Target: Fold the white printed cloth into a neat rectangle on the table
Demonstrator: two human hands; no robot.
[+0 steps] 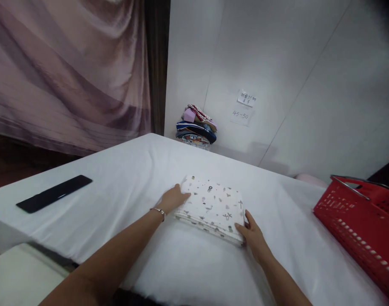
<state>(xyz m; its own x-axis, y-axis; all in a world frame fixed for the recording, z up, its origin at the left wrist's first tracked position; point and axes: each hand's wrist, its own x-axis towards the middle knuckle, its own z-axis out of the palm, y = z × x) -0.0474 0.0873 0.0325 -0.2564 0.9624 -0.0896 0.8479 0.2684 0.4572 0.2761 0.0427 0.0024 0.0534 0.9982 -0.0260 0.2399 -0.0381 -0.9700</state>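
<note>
A folded white cloth (211, 204) with small grey and brown printed figures lies in a neat rectangle, several layers thick, on the white-covered table. My left hand (172, 199) grips its left edge, thumb on top and fingers at the side, partly hidden. On the right edge, my right hand (252, 233) holds the cloth between its thumb on top and fingers along the side. A silver bracelet (160, 212) is on my left wrist. Whether the cloth is lifted slightly or rests fully on the sheet, I cannot tell.
To the right stands a red plastic basket (360, 225) with metal handles. A flat black object (55, 193) lies at the table's left. Behind the table's far edge is a stack of folded fabrics (197, 127). Paper notes (246, 98) hang on the wall; a pinkish curtain (86, 76) covers the left.
</note>
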